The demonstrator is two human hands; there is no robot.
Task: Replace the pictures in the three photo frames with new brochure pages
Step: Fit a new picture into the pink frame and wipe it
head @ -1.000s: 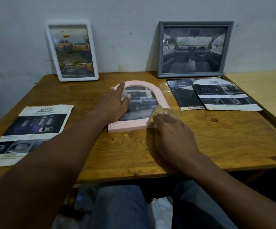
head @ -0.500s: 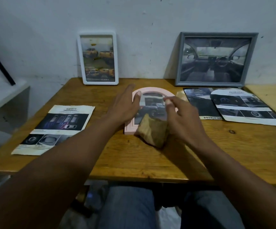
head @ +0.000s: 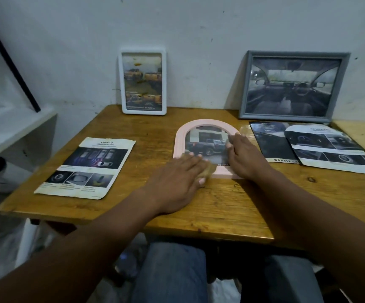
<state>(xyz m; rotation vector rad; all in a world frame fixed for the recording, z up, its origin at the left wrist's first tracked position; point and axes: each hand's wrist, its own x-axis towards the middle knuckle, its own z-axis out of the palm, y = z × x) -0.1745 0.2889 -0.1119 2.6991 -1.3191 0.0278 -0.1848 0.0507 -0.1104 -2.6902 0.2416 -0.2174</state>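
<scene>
Pink arched frame (head: 179,141) is laid flat and face up at the middle of the bench (head: 221,204), with a truck picture seen behind its front. Left grip (head: 177,178) is spread flat with fingers straight, pressing a tan cloth (head: 209,170) onto the frame's near left corner; nothing is clasped. Right grip (head: 246,158) is likewise flat and unclenched, fingertips laid on the right side of the picture face.

Judged purpose: the frame is pinned by the right grip so it cannot slide while the cloth is worked over the front by the left. The frame is thus directly under both grips, touched by each.

White frame (head: 142,53) and grey frame (head: 295,55) are leant against the far wall, left and right. Safety page (head: 85,167) lies near left, well apart. Dark page (head: 269,141) and arch-cut page (head: 330,149) lie overlapped just right of the pink frame. No frame is seen opened.
</scene>
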